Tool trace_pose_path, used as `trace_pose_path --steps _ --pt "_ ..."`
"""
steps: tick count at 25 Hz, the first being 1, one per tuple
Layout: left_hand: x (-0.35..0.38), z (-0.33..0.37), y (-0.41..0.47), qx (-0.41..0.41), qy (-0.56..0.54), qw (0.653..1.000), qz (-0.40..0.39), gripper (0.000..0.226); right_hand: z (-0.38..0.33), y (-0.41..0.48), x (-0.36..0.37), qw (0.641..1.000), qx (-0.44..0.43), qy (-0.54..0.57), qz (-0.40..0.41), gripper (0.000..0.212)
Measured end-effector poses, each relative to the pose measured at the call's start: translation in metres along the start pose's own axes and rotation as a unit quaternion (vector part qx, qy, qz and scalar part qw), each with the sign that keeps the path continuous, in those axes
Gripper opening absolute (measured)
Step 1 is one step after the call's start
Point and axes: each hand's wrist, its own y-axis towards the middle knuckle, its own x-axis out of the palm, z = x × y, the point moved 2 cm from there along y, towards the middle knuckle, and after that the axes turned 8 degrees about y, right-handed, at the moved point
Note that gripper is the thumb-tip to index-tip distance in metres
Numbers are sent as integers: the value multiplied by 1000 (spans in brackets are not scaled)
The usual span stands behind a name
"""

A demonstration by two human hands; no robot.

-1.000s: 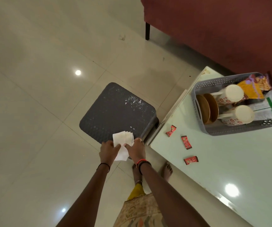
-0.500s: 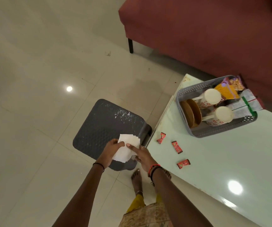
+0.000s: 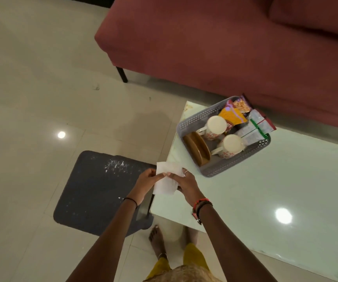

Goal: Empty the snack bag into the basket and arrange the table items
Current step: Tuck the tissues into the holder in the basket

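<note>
Both hands hold a white paper tissue [image 3: 167,180] over the left edge of the pale glass table [image 3: 265,190]. My left hand [image 3: 146,180] pinches its left side; my right hand [image 3: 186,185] grips its right side. A grey perforated basket [image 3: 192,119] stands on the table's far left part. In it are two white floral mugs [image 3: 217,127] lying on their sides, brown saucers [image 3: 197,148] on edge, and several snack packets [image 3: 235,112]. My hands hide the small red candies seen earlier on the table.
A dark grey plastic stool [image 3: 98,188] stands on the tiled floor left of the table, under my left arm. A maroon sofa [image 3: 215,43] runs along the far side. My bare feet [image 3: 156,240] are by the table's near corner.
My view has swung right and up, bringing the table and sofa closer to centre. My hands with the tissue moved from above the stool to the table's edge.
</note>
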Motion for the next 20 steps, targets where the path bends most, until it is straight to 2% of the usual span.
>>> trace_pose_path --steps 3,6,9,11,13,15,18,20 --pt "32 31 23 4 -26 1000 6 25 -44 9 -38 994 -63 -64 69 51" --pt "58 59 50 21 -30 997 63 26 -80 21 -71 964 -121 -175 158 48" --pt "71 81 72 60 66 987 137 26 -100 34 -89 920 -210 -259 207 39" --pt "75 93 85 120 145 971 145 23 -104 44 -91 899 -227 -307 216 40" --pt "76 105 96 179 198 955 128 23 -105 54 -89 873 -229 -371 219 42" --pt "76 119 107 225 263 933 99 32 -104 62 -86 846 -240 -421 224 40" --pt "81 140 122 262 347 900 35 48 -103 69 -83 836 -271 -419 227 36" --pt "85 151 127 274 384 882 -7 48 -104 69 -84 839 -292 -394 235 30"
